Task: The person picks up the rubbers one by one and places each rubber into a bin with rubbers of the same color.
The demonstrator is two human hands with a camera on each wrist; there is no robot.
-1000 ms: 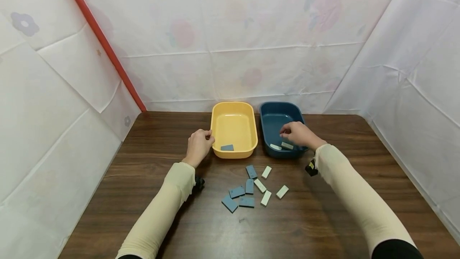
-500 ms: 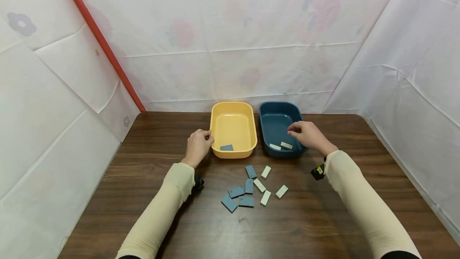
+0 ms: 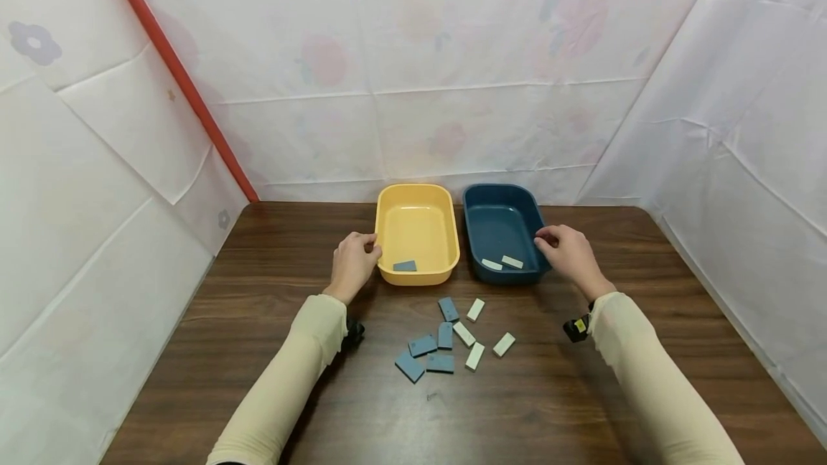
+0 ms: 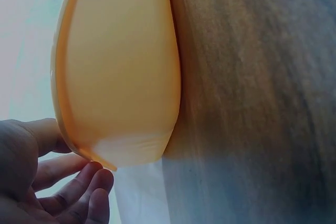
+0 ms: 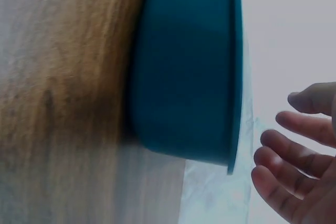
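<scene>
At its left rim, the yellow plastic tub (image 3: 417, 228) is pinched by my left hand (image 3: 352, 261). In the left wrist view the thumb (image 4: 48, 134) and forefinger meet that rim. One blue-grey tile (image 3: 405, 265) lies in the tub's near end. My right hand (image 3: 571, 254) hovers by the right rim of the dark blue tub (image 3: 504, 224) and holds nothing. The right wrist view shows its bent fingers (image 5: 283, 169) apart from that tub. Two small whitish blocks (image 3: 512, 262) lie inside it.
Several blue-grey tiles (image 3: 440, 363) and several whitish blocks (image 3: 504, 345) lie loose on the brown wooden table (image 3: 530, 407), in front of the tubs. White patterned cloth (image 3: 413, 70) hangs behind and on both sides. A red strip (image 3: 181, 77) runs down the left corner.
My right hand has moved right, from over the inside of the blue tub to its right rim. The left hand stays at the yellow tub's rim.
</scene>
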